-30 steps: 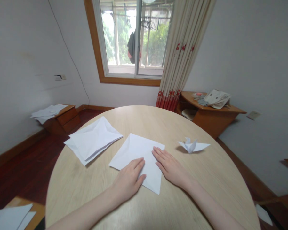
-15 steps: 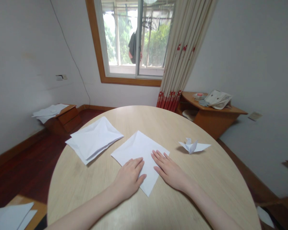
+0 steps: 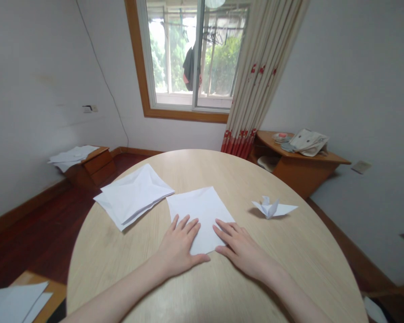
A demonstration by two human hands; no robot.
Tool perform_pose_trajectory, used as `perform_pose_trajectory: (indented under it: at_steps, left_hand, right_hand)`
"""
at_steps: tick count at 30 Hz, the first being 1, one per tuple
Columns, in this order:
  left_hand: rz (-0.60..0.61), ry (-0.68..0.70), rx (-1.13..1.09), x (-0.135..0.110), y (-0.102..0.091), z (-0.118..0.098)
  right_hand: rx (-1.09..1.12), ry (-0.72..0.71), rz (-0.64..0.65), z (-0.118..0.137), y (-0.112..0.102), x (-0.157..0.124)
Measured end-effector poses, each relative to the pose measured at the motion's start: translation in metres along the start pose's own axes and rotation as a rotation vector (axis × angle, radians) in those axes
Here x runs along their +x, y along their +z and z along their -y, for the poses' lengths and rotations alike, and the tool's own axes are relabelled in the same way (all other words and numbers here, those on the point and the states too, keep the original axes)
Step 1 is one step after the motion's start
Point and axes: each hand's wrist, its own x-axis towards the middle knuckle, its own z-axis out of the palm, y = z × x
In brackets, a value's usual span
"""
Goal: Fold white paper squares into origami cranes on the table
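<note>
A white sheet of paper (image 3: 205,211) lies flat on the round wooden table, one edge towards me. My left hand (image 3: 180,244) rests on its near left part, fingers spread and thumb stretched along the near edge. On the near right part lies my right hand (image 3: 240,246), palm down with fingers extended. Both hands cover some of the sheet's edges. To the right stands a folded white paper crane (image 3: 271,209), apart from my right hand. A stack of white paper sheets (image 3: 136,195) is at the left, close to the sheet's left corner.
The round table (image 3: 202,296) has a curved rim. A small cabinet (image 3: 97,163) with papers stands at the left wall, and a corner desk (image 3: 306,168) with a cloth bag (image 3: 309,141) at the right. More paper (image 3: 15,300) lies low at the left, beside the table.
The sheet has turned from a diamond position so that one edge faces me. My left fingers have spread wider, and my right hand has shifted slightly. The crane and stack stay put.
</note>
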Motion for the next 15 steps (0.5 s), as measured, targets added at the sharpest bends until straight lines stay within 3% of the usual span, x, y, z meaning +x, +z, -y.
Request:
perform_pose_trajectory:
  at_steps: [15]
  left_hand:
    - [-0.020, 0.135, 0.008, 0.002, -0.001, 0.003]
  right_hand:
    - [-0.142, -0.029, -0.092, 0.011, -0.005, -0.001]
